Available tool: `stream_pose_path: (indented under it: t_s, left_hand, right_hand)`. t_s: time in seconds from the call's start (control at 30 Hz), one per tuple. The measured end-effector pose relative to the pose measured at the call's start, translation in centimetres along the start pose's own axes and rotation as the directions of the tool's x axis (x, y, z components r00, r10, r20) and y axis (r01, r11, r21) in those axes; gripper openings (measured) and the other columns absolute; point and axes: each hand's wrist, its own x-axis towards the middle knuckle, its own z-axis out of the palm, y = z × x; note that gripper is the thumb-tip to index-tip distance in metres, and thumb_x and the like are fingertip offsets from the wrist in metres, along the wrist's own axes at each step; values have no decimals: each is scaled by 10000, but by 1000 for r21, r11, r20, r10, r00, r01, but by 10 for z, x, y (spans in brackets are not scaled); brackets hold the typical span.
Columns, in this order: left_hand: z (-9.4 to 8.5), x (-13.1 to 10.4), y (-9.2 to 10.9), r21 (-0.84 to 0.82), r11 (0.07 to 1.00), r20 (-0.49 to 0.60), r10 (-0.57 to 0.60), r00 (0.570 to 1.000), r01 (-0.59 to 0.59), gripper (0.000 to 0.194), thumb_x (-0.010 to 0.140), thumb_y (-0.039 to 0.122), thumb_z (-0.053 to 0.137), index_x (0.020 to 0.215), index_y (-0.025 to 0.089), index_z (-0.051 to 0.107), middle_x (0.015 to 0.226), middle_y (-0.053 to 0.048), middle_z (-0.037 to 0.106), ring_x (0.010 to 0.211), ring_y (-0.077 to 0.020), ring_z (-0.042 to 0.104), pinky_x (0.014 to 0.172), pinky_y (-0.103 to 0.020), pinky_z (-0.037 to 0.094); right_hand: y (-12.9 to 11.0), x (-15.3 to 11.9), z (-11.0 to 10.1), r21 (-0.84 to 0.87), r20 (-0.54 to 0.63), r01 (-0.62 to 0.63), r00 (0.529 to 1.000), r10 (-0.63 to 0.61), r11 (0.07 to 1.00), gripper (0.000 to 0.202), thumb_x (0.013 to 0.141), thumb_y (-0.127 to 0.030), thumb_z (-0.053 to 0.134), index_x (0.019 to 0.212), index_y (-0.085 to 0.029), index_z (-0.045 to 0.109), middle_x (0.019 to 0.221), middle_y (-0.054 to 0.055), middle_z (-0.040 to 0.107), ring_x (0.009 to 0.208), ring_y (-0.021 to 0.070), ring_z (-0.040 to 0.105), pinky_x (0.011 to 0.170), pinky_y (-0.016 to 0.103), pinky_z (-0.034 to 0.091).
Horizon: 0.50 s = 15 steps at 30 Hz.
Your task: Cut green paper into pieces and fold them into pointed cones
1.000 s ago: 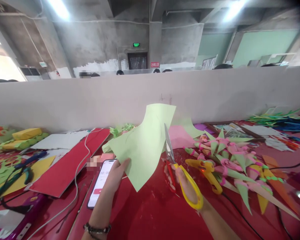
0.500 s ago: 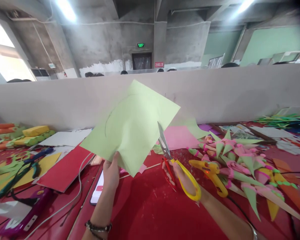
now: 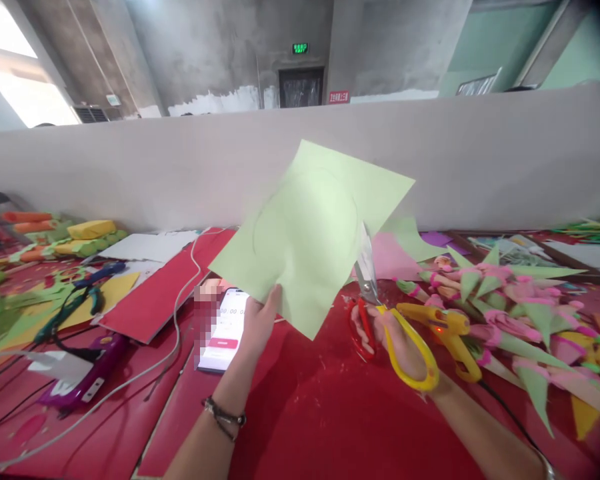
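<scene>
My left hand [image 3: 261,323] pinches the lower edge of a light green paper sheet [image 3: 313,227], thumb in front. The sheet is tilted up above the table, with a rounded pencil line drawn on it. My right hand [image 3: 397,340] grips scissors [image 3: 367,263] with one red and one yellow handle loop. Their blades point up at the sheet's right edge, with the tip against or just inside the paper; I cannot tell whether they are cutting. Behind my left wrist lies a phone [image 3: 223,343] with a lit screen.
A yellow glue gun [image 3: 443,330] and a pile of pink and green paper cones [image 3: 515,320] lie right. Pink paper [image 3: 393,257] lies behind the scissors. Left are a red board [image 3: 155,290], pliers [image 3: 75,303], a purple power strip [image 3: 87,383] and a white cable [image 3: 177,310]. A pale partition [image 3: 130,167] stands behind.
My view has tipped down and shifted left. The sheet has turned slightly, showing more of the drawn curve. Both hands keep their holds, and the scissors stay at the sheet's right edge.
</scene>
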Motion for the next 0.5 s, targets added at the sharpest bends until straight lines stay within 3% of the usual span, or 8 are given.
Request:
stream_pose_path:
  t_s: [0.13,0.5]
  left_hand:
    - [5,-5,-4,7,1000,3,-25,1000,25,293,750,362,576,948,156,637,978,-75,671,943,-216,603,801,-309,461]
    - [13,-13,-10,-39,992,43,-120,992,122,290,780,389,540,950,172,630,1001,-80,654,932,-198,596,775,-276,465]
  right_hand:
    - [-1,-1,3,5,39,-19,999,19,1000,410,792,-578,404,804,-203,571,539,-14,474,396,97,417,368,250,359]
    - [2,-1,6,-29,7,-57,998,57,998,407,751,-618,418,767,-227,528,514,-29,408,391,110,372,373,270,325]
